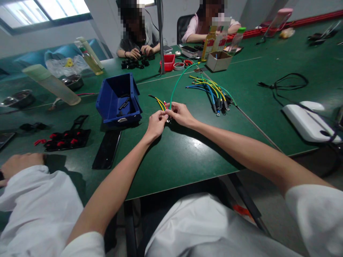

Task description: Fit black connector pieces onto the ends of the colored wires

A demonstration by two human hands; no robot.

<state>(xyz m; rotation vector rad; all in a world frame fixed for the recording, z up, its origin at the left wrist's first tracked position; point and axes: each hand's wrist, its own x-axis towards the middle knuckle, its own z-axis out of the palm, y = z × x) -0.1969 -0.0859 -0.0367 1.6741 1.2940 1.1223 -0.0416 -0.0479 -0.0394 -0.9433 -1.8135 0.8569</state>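
Observation:
Above the green table (193,153), my left hand (157,125) and my right hand (180,113) meet, fingertips pinched together. A green wire (174,87) rises in an arch from my right fingers toward the back. Short yellow wires (160,103) stick out beyond my left fingertips. A small ring terminal (168,121) shows just below the fingers; my fingers cover where these parts come together. Right of my hands lies a bundle of blue, yellow and green wires (214,91) with black sleeves and ring terminals. The blue bin (100,103) to the left holds black pieces (124,104).
A phone (107,150) and a black tray with red parts (66,139) lie left, near a co-worker's arm (24,164). A white device (308,121) sits right. Behind are a metal pole (162,43), a cardboard box (219,62), bottles and two seated people.

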